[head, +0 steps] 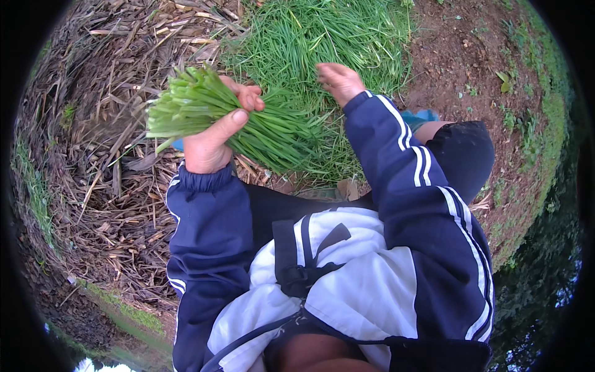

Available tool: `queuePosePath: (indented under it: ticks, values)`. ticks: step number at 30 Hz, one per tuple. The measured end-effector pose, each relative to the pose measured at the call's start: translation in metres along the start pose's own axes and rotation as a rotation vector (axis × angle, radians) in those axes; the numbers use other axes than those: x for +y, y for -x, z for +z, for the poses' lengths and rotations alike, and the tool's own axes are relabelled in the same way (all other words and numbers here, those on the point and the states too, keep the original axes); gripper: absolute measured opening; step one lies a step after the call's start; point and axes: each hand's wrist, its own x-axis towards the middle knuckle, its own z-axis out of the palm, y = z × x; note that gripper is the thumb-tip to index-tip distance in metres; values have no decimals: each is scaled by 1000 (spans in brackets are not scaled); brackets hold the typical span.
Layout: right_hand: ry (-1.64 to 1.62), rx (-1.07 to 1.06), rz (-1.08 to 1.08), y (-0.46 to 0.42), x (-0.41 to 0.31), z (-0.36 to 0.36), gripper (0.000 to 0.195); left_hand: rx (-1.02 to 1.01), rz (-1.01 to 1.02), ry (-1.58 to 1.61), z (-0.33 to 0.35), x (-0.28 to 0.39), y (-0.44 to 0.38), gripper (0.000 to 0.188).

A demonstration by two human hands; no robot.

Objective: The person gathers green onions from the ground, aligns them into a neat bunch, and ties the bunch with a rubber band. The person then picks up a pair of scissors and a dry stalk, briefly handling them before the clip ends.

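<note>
My left hand [216, 135] is closed around a thick bundle of long green leafy stalks [274, 135], which look like chives or a similar crop. The pale cut ends fan out to the left, and the thin dark green tips point right. My right hand [340, 83] is raised to the right of the bundle, apart from it, its fingers somewhat curled and slightly blurred; I see nothing held in it. Beneath and beyond both hands lies a large heap of loose cut green blades [325, 37].
Dry stalks and straw mulch [116, 195] cover the ground at left. Bare brown soil [451, 60] with small weeds lies at right. My bent knee [465, 153] is to the right, with a blue shoe or boot [420, 116] beside it.
</note>
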Motion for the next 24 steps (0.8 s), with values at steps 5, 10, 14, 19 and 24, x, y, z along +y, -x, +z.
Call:
queuePosePath:
  ticks: [5,10,14,19,24]
  values:
    - [-116,431,343,-53,125,-139,12,26,-33,41,0,-3,-4,37]
    - [-408,585,184,-74,112,-129,10,58,-43,37,-1,-5,-5,36]
    - [-405,675,81,-88,104,-120,17,20,-29,30,-3,-5,-8,35]
    - [-271,694,78,-84,88,-111,20,25,-41,44,-3,-5,-8,34]
    - [-218,716,88,-95,85,-120,22,6,-67,36,-2,-3,-7,35]
